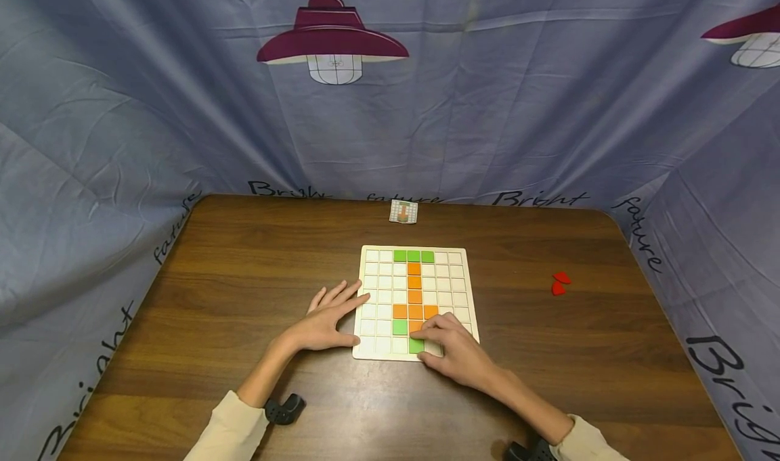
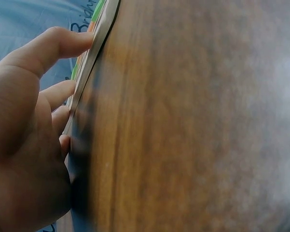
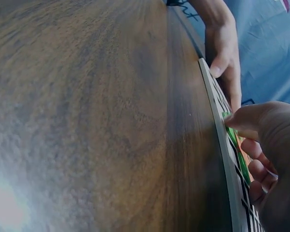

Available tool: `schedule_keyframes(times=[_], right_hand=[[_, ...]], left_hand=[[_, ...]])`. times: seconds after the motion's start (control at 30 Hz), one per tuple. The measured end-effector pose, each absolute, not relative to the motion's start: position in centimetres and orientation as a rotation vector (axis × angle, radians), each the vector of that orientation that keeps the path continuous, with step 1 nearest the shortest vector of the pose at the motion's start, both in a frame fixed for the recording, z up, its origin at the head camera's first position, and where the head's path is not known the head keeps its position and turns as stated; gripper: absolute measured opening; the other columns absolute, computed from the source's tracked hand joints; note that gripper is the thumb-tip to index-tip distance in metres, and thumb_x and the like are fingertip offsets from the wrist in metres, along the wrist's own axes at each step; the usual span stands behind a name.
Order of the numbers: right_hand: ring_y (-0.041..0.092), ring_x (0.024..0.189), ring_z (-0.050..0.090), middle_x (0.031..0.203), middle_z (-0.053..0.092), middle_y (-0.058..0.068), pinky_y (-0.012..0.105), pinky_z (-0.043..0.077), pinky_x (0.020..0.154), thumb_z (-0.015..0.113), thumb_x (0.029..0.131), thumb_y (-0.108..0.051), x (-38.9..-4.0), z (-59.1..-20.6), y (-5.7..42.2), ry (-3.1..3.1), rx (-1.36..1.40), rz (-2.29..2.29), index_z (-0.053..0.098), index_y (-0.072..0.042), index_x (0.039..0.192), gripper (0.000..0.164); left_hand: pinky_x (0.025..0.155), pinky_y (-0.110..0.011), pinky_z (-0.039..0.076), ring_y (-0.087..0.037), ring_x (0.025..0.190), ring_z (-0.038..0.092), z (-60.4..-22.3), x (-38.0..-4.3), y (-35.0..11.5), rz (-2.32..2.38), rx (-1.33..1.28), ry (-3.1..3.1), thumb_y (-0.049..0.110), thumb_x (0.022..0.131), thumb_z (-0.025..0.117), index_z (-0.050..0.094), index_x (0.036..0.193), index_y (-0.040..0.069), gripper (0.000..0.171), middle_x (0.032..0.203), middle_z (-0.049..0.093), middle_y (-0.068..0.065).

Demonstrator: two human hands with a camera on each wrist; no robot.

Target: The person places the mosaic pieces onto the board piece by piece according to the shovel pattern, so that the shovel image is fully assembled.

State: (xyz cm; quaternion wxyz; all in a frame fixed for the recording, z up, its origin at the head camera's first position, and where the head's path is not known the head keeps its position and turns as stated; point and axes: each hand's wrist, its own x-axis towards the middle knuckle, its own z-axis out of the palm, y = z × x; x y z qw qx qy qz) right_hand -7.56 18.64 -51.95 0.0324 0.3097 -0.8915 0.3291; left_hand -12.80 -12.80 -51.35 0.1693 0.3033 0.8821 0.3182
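A white square grid board [image 1: 373, 349] lies on the table, with green and orange square tiles in some of its cells. Three green tiles [image 1: 414, 256] form a short row at its far edge, and orange tiles [image 1: 414, 282] run down the middle column. My left hand [image 1: 323, 322] lies spread at the board's left side, its thumb and fingertips on the rim. Over the near part of the board, my right hand [image 1: 453, 349] has its index finger and thumb at opposite sides of a green tile [image 1: 416, 346] in the bottom row, pinching it. Its palm and fingers hide the cells beneath.
A small pattern card [image 1: 403, 212] with a similar coloured grid lies beyond the board at the table's far edge. Two red pieces [image 1: 560, 282] lie to the right on the wooden table [image 1: 256, 244]. Blue curtains [image 1: 518, 109] hang behind and at both sides.
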Motion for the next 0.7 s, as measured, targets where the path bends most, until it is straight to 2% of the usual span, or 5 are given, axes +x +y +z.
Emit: schedule_keyframes(times=[0.23,0.4,0.57,0.7], right_hand=[[0.011,0.1,0.053,0.104,0.064,-0.009,0.032,0.048,0.084,0.083,0.078,-0.01,-8.1,-51.9,20.1,-2.691,0.849,1.087,0.078,-0.013,0.106,0.028],[0.014,0.099,0.055,0.105,0.066,-0.006,0.031,0.049,0.077,0.084,0.077,-0.004,-8.5,-51.9,22.0,-2.682,0.722,1.102,0.078,-0.012,0.105,0.029],[0.019,0.101,0.057,0.106,0.067,-0.004,0.041,0.048,0.084,0.082,0.079,-0.003,-8.8,-51.6,24.0,-2.685,0.604,1.056,0.078,-0.01,0.105,0.027],[0.02,0.102,0.057,0.108,0.067,-0.001,0.039,0.047,0.084,0.082,0.079,-0.003,-8.9,-51.2,25.7,-2.676,0.505,1.031,0.078,-0.008,0.106,0.028]], left_hand=[[0.113,-0.062,-0.005,-0.035,0.151,0.004,-51.4,-12.8,-12.8,0.916,0.868,2.505,0.033,0.085,0.071,0.035,0.157,0.014,0.082,0.166,0.016,-0.008],[0.113,-0.062,-0.004,-0.035,0.151,0.004,-51.3,-12.8,-12.9,0.913,0.864,2.507,0.033,0.085,0.072,0.036,0.156,0.013,0.082,0.165,0.016,-0.008],[0.113,-0.062,-0.004,-0.035,0.151,0.004,-51.4,-12.8,-12.9,0.907,0.863,2.511,0.033,0.086,0.072,0.036,0.156,0.013,0.081,0.165,0.016,-0.009],[0.113,-0.062,-0.004,-0.036,0.151,0.005,-51.4,-12.7,-12.8,0.91,0.871,2.513,0.033,0.085,0.072,0.036,0.156,0.013,0.082,0.165,0.017,-0.009]])
